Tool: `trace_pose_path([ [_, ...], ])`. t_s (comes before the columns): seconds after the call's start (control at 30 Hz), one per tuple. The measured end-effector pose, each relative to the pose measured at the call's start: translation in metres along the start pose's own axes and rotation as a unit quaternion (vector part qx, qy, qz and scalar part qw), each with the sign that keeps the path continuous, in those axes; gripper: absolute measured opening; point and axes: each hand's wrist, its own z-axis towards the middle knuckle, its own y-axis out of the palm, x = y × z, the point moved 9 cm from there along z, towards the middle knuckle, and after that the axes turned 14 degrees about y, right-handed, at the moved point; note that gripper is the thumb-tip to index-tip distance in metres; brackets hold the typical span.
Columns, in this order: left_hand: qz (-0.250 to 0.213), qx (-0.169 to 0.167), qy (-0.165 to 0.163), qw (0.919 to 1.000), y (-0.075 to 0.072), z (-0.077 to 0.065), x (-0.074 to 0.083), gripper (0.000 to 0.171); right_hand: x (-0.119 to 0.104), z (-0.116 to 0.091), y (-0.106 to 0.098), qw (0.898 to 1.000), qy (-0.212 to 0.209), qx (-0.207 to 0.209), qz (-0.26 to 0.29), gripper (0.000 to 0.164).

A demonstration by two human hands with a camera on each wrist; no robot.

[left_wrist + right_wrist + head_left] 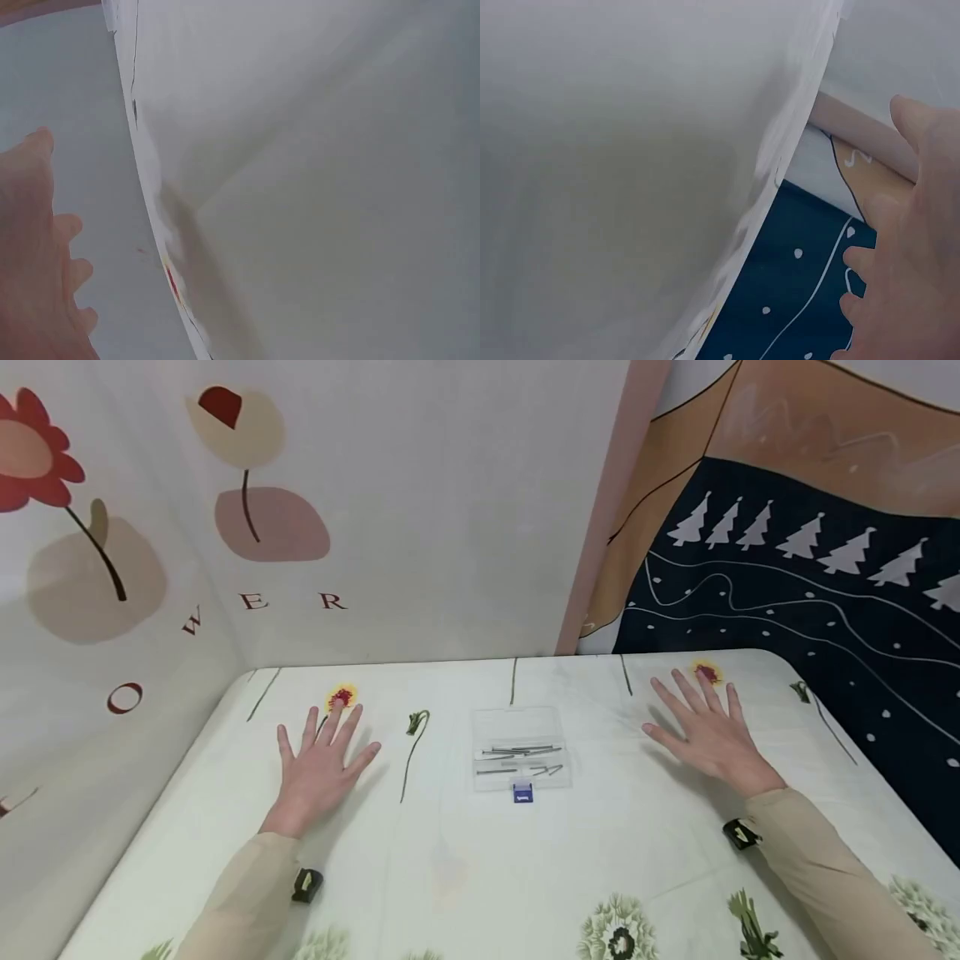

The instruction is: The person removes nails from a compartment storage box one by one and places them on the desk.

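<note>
My left hand [318,777] is spread palm down over the left part of the table, fingers straight and nothing in them. On the right side my right hand [712,735] is spread the same way, also holding nothing. Between the two hands lies a clear plastic box [522,722] with a blue latch [522,793]. Several thin metal nails or screws [521,750] lie inside it, in separate compartments. In the left wrist view the left hand [37,262] shows at the left edge; the right wrist view has the right hand [915,240] at its right edge.
A white cloth printed with flowers covers the table [450,877]. Behind it hangs a pale curtain [450,527] with flower shapes and letters. A dark blue cloth with white trees [810,577] hangs at the right. Each sleeve carries a small black device [307,886] near the wrist.
</note>
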Motion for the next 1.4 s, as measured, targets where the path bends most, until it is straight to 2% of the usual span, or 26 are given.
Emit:
trace_pose_path([
  [0.23, 0.016, -0.015, 0.025, 0.9994, 0.006, 0.011, 0.011, 0.076, -0.012, 0.001, 0.0, 1.0, -0.011, -0.002, -0.009, 0.076],
  [0.53, 0.033, -0.036, 0.066, 0.9966, 0.018, 0.026, 0.036, 0.074, -0.027, 0.005, 0.001, 0.999, -0.036, -0.015, 0.007, 0.071],
  [0.8, 0.024, -0.048, 0.113, 0.9922, 0.029, 0.037, 0.07, 0.073, -0.048, 0.003, 0.004, 0.996, -0.079, -0.025, 0.04, 0.062],
  [1.17, 0.017, -0.067, 0.179, 0.9815, 0.048, 0.055, 0.117, 0.075, -0.074, 0.0, 0.024, 0.989, -0.139, -0.045, 0.022, 0.059],
  [1.4, 0.006, -0.121, 0.189, 0.9744, 0.062, 0.063, 0.135, 0.08, -0.095, -0.006, 0.028, 0.984, -0.169, -0.048, 0.032, 0.056],
])
